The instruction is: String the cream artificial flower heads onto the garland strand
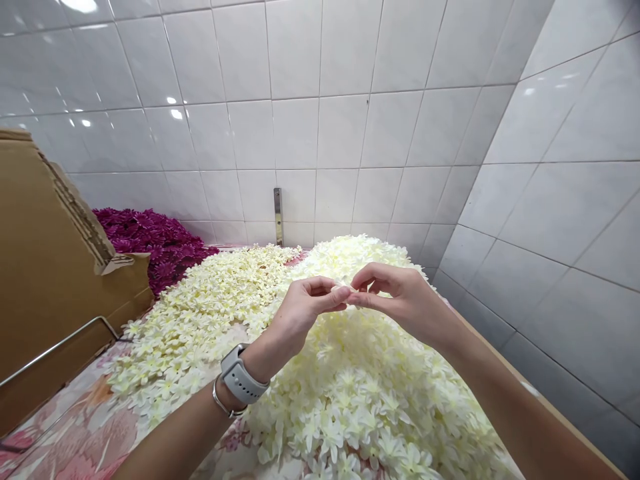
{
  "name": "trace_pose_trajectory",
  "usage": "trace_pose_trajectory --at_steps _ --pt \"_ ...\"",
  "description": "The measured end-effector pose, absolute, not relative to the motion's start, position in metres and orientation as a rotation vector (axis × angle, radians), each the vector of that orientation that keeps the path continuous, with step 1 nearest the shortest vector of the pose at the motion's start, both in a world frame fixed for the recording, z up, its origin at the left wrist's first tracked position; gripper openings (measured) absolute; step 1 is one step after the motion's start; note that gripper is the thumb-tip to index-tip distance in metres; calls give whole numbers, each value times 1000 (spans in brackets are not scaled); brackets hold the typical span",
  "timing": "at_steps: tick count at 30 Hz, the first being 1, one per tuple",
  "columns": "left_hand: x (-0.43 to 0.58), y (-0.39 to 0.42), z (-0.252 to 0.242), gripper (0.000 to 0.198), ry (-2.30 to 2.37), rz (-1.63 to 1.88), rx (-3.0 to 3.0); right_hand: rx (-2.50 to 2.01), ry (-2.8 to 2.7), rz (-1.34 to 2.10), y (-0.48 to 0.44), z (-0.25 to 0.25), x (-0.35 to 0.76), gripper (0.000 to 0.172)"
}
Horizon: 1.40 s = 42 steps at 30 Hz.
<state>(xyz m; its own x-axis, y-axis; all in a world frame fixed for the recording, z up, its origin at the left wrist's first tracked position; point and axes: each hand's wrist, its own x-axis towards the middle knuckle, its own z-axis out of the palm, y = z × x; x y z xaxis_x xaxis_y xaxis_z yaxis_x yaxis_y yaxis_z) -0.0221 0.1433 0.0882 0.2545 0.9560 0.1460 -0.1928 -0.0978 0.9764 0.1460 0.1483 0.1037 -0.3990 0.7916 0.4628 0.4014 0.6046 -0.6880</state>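
Over a large heap of white artificial flowers, my left hand and my right hand meet at the fingertips. Each is closed in a pinch. A small white flower piece shows between the fingers; its shape is mostly hidden. The thumbs nearly touch above the heap. Around my left wrist are a watch with a light grey band and a thin bracelet. Left of the heap, smaller cream-white blossoms lie spread in a wide layer.
A cardboard box stands at the left, with a bent metal rod before it. Behind it rises a pile of purple flowers. Floral cloth covers the table. White tiled walls close off the back and right; a metal strip is fixed there.
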Motion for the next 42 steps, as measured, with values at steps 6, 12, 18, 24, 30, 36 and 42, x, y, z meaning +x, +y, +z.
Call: trace_pose_trajectory --at_steps 6,12,18,24,30,36,42 --pt "-24 142 91 18 805 1241 1254 -909 -1881 822 150 106 147 28" --pt "-22 143 91 15 851 1257 1272 -898 -1848 803 151 99 140 24" --pt "-22 143 91 16 890 1293 1203 -1056 -1514 904 158 100 147 34" --pt "-21 143 89 16 896 1293 1165 -1035 -1442 901 166 97 151 35" --pt "-21 142 94 17 931 1280 1181 -1046 -1539 903 167 101 154 31" --pt "-21 142 94 18 936 1266 1207 -1010 -1508 1013 168 103 153 34" --pt "-21 141 94 18 907 1223 1199 -885 -1489 1098 170 100 154 39"
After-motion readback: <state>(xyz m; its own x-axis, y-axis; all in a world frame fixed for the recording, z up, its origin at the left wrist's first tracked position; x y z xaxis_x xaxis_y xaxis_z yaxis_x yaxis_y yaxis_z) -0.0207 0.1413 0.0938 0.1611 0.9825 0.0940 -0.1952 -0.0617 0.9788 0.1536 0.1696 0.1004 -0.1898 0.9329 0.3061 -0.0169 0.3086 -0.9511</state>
